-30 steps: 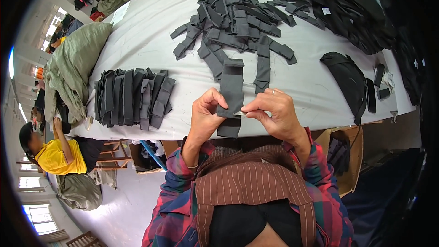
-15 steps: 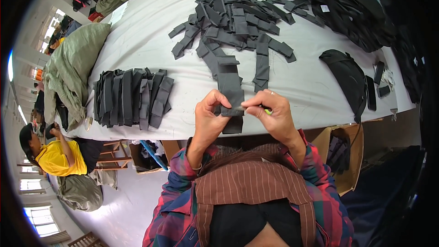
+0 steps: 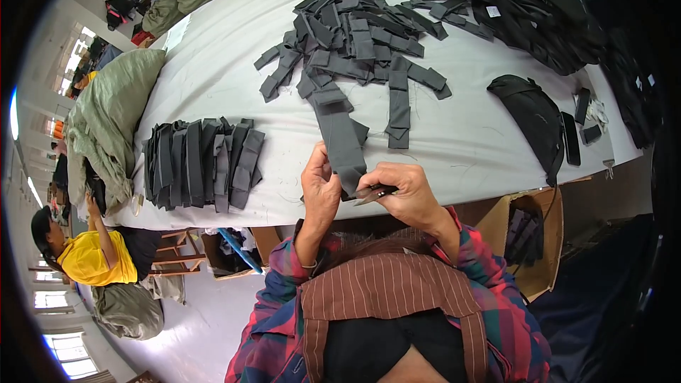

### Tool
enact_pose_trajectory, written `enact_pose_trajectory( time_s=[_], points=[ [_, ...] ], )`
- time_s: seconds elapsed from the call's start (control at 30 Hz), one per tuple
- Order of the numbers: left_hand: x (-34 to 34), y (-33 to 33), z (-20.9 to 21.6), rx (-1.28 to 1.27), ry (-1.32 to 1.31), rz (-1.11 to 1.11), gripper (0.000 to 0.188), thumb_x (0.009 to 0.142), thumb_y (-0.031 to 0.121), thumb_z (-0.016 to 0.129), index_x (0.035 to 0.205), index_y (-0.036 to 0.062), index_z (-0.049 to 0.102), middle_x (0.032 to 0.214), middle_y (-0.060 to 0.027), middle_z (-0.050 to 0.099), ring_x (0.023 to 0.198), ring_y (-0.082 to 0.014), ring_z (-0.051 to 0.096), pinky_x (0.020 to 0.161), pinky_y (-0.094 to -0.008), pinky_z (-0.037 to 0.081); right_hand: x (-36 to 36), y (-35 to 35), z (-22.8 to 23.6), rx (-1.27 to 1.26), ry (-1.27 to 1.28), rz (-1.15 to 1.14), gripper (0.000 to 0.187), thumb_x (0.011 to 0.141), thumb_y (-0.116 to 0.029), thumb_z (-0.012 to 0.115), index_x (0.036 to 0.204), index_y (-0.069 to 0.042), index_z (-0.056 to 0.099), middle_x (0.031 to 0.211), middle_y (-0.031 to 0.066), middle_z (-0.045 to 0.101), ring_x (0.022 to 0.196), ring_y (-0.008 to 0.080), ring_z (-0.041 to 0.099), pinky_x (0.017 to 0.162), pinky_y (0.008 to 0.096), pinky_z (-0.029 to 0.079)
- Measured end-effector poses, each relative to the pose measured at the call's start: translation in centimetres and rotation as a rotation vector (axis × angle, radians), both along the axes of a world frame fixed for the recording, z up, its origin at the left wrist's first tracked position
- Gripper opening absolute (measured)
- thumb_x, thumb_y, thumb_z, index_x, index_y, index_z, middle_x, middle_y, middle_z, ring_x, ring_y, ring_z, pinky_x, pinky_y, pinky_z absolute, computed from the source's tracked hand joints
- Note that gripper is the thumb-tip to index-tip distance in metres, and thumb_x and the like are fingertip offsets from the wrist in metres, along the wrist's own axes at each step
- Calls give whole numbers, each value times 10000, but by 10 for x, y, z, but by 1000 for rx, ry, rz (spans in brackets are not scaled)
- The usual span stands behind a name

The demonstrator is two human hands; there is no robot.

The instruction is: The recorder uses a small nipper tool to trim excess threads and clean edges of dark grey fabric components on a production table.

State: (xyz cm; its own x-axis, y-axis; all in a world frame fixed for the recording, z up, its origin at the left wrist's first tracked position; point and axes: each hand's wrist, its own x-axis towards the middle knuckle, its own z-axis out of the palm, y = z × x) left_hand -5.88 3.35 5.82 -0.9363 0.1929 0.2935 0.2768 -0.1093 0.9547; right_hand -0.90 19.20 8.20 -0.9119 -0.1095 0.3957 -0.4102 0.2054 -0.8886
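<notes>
My left hand (image 3: 320, 193) is closed on a dark grey fabric strip (image 3: 342, 147) near its lower end, by the table's front edge. The strip stretches from there to the near side of a loose heap of similar strips (image 3: 358, 35). In my right hand (image 3: 411, 196) is a pair of thread snips (image 3: 374, 195), its metal blades pointing left at the strip's lower end. The fingers partly cover the snips' handle. Whether the blades touch the fabric, I cannot tell. Left of my hands, a row of stacked grey strips (image 3: 202, 164) lies on the table.
The white-covered table (image 3: 447, 142) bears a black pouch (image 3: 528, 117), a phone (image 3: 570, 139) and shiny black bags (image 3: 532, 10) at right. A green sack (image 3: 117, 99) leans at left. Below the edge stands a cardboard box (image 3: 546, 241). A person in yellow (image 3: 106, 255) works at far left.
My right hand has turned, so the snips' blades now show at the strip's end. The strip's lower end has shifted slightly left and tilts. The view has moved a little.
</notes>
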Motion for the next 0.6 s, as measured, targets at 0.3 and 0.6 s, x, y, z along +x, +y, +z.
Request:
enact_pose_trajectory(
  time_s=[0.3, 0.6],
  points=[
    [5, -2, -9, 522, -499, -183, 204, 914, 34, 520, 1113, -6, 534, 939, -2, 582, 812, -56, 533, 750, -174, 417, 0, 4, -3, 241, 138, -118, 226, 646, -20, 691, 849, -118, 682, 714, 48, 635, 623, 217, 599, 570, 321, 424],
    [7, -4, 14, 319, -412, -190, 215, 876, -31, 562, 1089, -20, 530, 1026, -74, 620, 874, -89, 595, 770, -223, 491, -1, 19, 9, 152, 30, -304, 189, 760, -98, 727, 941, -64, 684, 733, 58, 611, 682, 191, 554, 633, 299, 436]
  ],
)
